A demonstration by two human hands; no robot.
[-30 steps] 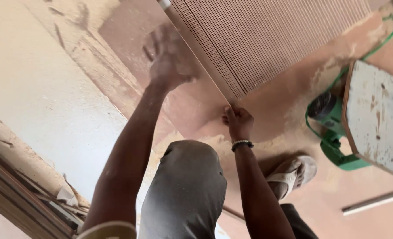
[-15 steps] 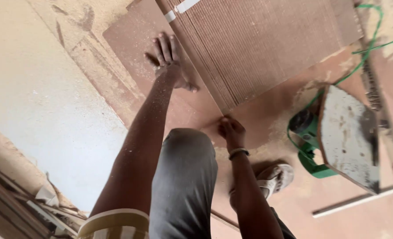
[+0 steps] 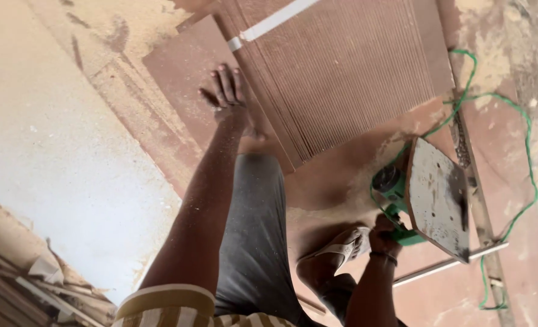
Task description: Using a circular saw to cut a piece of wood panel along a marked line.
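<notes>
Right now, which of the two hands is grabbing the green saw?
The right hand. It grips the green power saw lying on its side, while the left hand rests spread flat by the ridged brown board.

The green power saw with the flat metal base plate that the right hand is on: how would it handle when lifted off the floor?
The green power saw with the flat metal base plate probably feels heavy and rigid. It lies on its side, plate upright, so it may tip as the right hand lifts it. Its green cord loops loosely across the dusty floor and would likely drag or snag.
</notes>
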